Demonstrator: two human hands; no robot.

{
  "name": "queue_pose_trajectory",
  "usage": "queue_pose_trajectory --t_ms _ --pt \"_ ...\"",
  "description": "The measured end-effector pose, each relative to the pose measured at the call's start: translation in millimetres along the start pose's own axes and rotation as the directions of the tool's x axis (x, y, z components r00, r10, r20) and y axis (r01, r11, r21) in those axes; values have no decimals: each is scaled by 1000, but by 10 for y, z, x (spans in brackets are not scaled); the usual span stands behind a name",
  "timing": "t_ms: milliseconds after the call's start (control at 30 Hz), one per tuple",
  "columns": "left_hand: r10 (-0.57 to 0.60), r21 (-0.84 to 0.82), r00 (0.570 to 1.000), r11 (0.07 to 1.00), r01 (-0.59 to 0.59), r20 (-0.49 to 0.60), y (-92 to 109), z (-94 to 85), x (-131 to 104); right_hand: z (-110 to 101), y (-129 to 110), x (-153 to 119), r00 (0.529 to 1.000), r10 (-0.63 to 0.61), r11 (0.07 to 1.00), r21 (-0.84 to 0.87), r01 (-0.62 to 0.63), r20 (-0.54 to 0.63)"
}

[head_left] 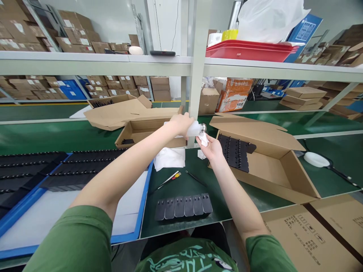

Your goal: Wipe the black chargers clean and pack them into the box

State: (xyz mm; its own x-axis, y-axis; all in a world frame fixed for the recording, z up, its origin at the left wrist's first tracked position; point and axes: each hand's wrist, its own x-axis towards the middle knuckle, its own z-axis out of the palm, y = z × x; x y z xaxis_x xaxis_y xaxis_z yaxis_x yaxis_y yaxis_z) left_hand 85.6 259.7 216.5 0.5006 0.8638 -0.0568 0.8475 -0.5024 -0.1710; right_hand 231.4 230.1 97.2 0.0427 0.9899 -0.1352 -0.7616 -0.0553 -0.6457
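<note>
The left hand (183, 124) has its grip clamped around a bottle (194, 129) of cloudy white plastic, tipped onto its side over the desk (176, 186), its shiny metal top pointing right. The right hand (212, 148) has its grip closed on a crumpled white wipe (203, 139), fingertips pinching it just under the metal top.

Directly behind the bottle stands a pale painted post (197, 75), blocking the view beyond; it meets a shelf (99, 68) bearing a glossy red tray (246, 51). An open carton (151, 127) of plain brown cardboard lies behind the left forearm, and another box (272, 170), holding flat matte black strips (234, 152), sits beside the right forearm. Soft white sheets (169, 158) lie flat on the smooth dark green desk, with thin tweezers (195, 178) nearby. Closer in is a black row (183, 206) of round-cornered tabs. To the left, a blue-rimmed tray (143, 206) holds ridged black rows (82, 166) on a white lining.
</note>
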Motion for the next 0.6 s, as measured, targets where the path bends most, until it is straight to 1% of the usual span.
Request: queue_pose_trajectory --t_ms 133,233,400,500,600 --pt "-15 -45 1000 999 14 -23 -48 92 7 -13 3 8 1000 2 1000 -16 -2 -2" --pt "-26 -120 998 993 19 -55 -45 268 -26 -42 -11 24 1000 11 999 -51 -12 -10" --pt "-89 -316 989 947 48 -116 62 723 -75 -131 -46 29 997 50 993 -106 -56 -62" --pt "-145 -456 975 888 53 -169 143 1014 -26 -185 -100 -21 994 54 989 -131 -66 -94" --pt "-184 -581 953 814 11 -240 213 1285 64 -271 -193 -158 992 61 986 -148 -77 -111"
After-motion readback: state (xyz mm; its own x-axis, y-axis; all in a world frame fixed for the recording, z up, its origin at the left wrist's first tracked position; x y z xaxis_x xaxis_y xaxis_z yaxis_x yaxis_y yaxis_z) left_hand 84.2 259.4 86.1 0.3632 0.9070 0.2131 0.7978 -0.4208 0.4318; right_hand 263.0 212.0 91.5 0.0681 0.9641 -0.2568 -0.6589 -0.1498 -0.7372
